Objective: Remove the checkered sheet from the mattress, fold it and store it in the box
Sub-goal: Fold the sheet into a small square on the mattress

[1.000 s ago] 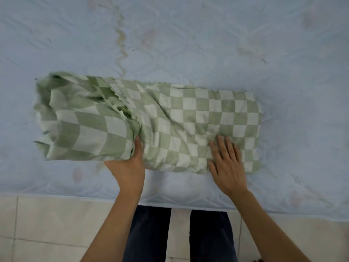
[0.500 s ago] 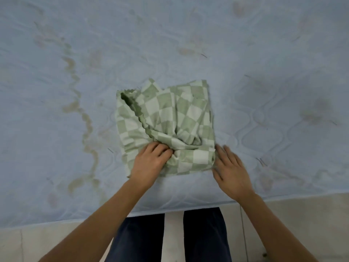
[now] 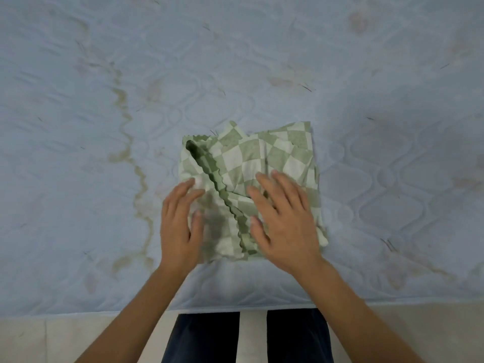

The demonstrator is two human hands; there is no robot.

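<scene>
The green-and-white checkered cotton sheet (image 3: 251, 189), folded into a rumpled square with a scalloped edge running diagonally across it, lies just below the centre of the frame on the pale blue quilted, stained mattress (image 3: 104, 127), near its front edge. The left hand (image 3: 180, 224) is at the sheet's left edge with fingers spread and straight. The right hand (image 3: 285, 221) lies flat on the sheet's right half, fingers apart. Dark blue trousers (image 3: 207, 336) show at the bottom.

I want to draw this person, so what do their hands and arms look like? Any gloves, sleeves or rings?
The left hand and right hand are bare: no gloves, rings, watch or bracelet that I can see. No sleeves show either, all the way to the picture's edge. The left fingers look a little blurry. Dark blue trousers show below.
</scene>
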